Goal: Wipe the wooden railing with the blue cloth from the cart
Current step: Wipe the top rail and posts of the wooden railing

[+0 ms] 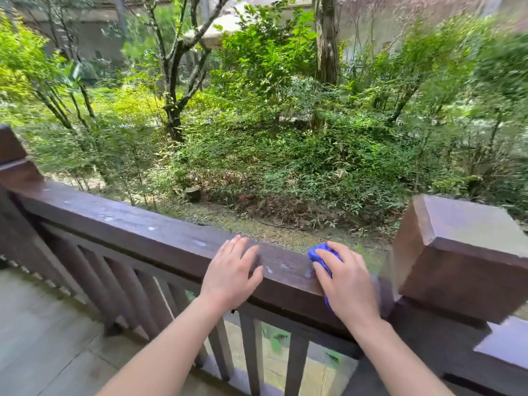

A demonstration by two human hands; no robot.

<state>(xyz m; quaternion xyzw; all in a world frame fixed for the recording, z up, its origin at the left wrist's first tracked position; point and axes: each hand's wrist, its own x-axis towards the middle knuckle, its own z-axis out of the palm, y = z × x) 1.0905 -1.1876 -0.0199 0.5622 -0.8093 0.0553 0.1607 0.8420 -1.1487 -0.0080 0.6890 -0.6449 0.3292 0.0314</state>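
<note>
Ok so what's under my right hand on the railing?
The blue cloth lies bunched under the right hand, pressed onto the wooden railing. Only its edges show past the fingers; the hand covers the rest and the wood beneath.

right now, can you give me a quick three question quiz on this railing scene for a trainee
1. Which hand presses the blue cloth on the railing?
2. True or false: the left hand lies flat on the rail with nothing in it.
3. The cloth sits closest to: A) the big post B) the far left post C) the floor.

Key: 1. the right hand. 2. true. 3. A.
</note>
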